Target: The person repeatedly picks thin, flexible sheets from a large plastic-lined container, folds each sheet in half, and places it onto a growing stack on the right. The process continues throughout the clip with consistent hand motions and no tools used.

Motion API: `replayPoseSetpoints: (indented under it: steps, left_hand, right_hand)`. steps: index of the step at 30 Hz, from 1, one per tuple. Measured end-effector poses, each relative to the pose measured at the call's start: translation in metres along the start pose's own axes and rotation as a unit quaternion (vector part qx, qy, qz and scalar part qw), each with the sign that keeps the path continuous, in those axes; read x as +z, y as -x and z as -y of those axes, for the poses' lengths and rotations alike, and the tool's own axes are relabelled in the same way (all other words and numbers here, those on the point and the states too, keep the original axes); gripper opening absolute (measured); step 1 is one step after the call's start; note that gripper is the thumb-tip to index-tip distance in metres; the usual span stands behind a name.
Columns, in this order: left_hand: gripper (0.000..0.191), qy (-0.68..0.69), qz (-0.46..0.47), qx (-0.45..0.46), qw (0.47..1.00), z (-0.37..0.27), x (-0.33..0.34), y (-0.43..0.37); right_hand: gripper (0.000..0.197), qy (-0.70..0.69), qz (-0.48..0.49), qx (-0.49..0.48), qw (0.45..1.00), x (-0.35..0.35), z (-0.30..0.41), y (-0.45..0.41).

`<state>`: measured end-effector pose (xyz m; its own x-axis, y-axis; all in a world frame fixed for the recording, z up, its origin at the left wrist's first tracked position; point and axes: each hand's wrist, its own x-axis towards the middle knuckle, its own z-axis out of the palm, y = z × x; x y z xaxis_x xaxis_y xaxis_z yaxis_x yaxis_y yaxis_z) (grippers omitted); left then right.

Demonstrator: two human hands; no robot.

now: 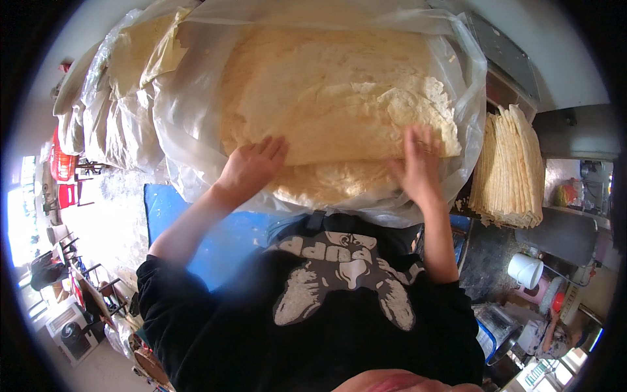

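Observation:
A large thin tan sheet, which looks like dough or bean-curd skin, lies in front of me on a sheet of clear plastic. Its right side carries a crumpled, ragged-edged layer. My left hand rests palm down on the near left edge, fingers pointing away and apparently holding nothing. Over the near right part is my right hand, blurred, its fingers spread beside the crumpled layer. Below the straight near edge, more wrinkled tan sheet shows on the plastic.
On the right stands a thick stack of folded tan sheets. Plastic-covered sheets hang over the left side. A blue surface lies below my left forearm. Farther right are a white bucket, a metal container and another person.

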<state>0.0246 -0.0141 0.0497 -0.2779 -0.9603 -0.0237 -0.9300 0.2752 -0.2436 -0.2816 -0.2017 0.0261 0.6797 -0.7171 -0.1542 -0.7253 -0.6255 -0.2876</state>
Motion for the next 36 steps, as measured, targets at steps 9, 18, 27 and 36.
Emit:
replayPoseSetpoints:
  steps: [9,18,27,36]
  left_hand:
    - [0.043,0.546,0.272,-0.024,0.792,0.049,-0.031,-0.132]
    - [0.057,0.535,0.311,-0.095,0.779,0.115,0.032,-0.198]
    - [0.076,0.197,-0.085,-0.117,0.97,-0.078,0.049,-0.124]
    - [0.068,0.225,-0.135,-0.199,0.944,-0.041,0.051,-0.147]
  right_hand:
    - [0.075,-0.038,-0.114,-0.285,0.951,0.099,0.134,0.011]
    - [0.054,-0.938,-0.008,0.165,0.306,0.062,0.07,0.007]
    - [0.046,-0.901,-0.107,0.14,0.396,0.043,0.04,0.018]
    - [0.051,-0.014,-0.174,-0.158,0.972,0.019,-0.012,-0.014]
